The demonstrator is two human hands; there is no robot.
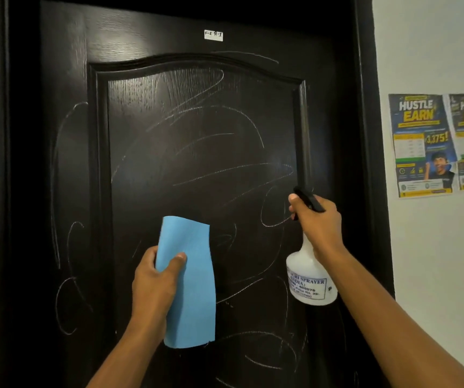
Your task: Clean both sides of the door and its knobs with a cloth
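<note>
left hand [155, 278] grips blue cloth [190, 281] held up before dark door [197, 152] | right hand [319, 222] grips white spray bottle [310, 281] at panel's right edge | chalk scribbles [219, 130] across door

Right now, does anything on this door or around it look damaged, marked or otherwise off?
Yes. The dark door is covered in pale looping scribbles, across the raised panel and its frame on both sides. They look like chalk marks, though scratches cannot be ruled out. The left hand holds a blue cloth, the right hand a white spray bottle.
</note>
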